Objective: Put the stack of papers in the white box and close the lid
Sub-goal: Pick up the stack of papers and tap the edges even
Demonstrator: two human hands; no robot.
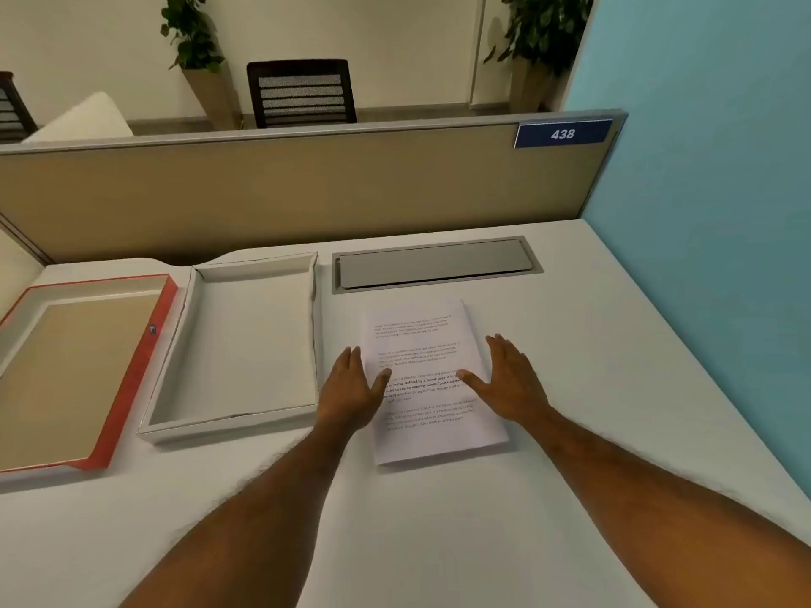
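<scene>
The left hand [351, 390] and the right hand [509, 379] lie spread flat, fingers extended, one at each long side of the stack of papers [432, 381]. The thumbs rest on the printed top sheet while the fingers flank its edges; neither hand grips anything. The stack lies flat on the white bench [439, 541], slightly skewed, just right of the white box [237, 348]. The box stands open and empty, its near rim toward the person, the left hand just beside its right wall. Touching or nearly touching the box on its left lies the red-edged lid [136, 379], turned inside up. Behind the papers a grey cable hatch [434, 263] is set into the bench, before a beige partition [307, 190] bearing a blue sign [563, 133] reading 438.
</scene>
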